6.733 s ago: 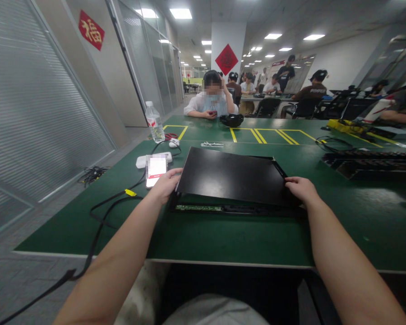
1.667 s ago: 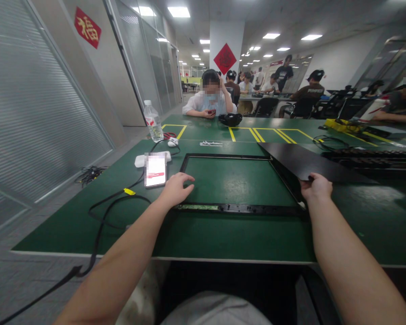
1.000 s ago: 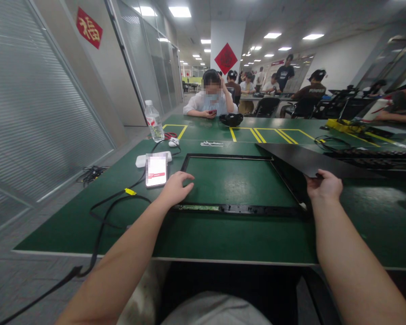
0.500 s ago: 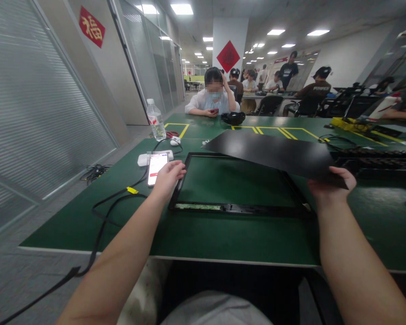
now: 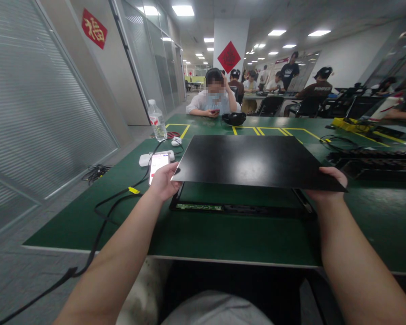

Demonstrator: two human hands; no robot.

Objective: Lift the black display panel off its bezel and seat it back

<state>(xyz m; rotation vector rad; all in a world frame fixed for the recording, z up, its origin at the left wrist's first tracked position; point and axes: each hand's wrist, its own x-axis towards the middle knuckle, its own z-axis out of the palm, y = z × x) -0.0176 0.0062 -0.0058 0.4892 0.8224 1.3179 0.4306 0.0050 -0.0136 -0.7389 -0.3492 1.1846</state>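
Observation:
A thin, glossy black rectangular panel point(image 5: 257, 160) is held nearly level above the table between both hands. My left hand point(image 5: 165, 180) grips its left edge, thumb on top and fingers underneath. At the right corner, my right hand point(image 5: 329, 183) grips the panel the same way, its fingers partly hidden below. Under the panel lies a black rectangular frame point(image 5: 270, 211) on the green table; a green circuit board point(image 5: 199, 207) shows along its near side. The panel hides the frame's far part.
A lit phone point(image 5: 158, 164), a white power strip point(image 5: 145, 159), a water bottle point(image 5: 158, 121) and black cables point(image 5: 104, 203) are on the left. Long dark parts point(image 5: 372, 162) lie at the right. Across the green table point(image 5: 237, 243) sits a person point(image 5: 211, 99) beside a black object point(image 5: 234, 118).
My left hand has taken hold of the panel's left edge. The panel's left side has swung lower and nearer, so the panel now lies more level over the frame.

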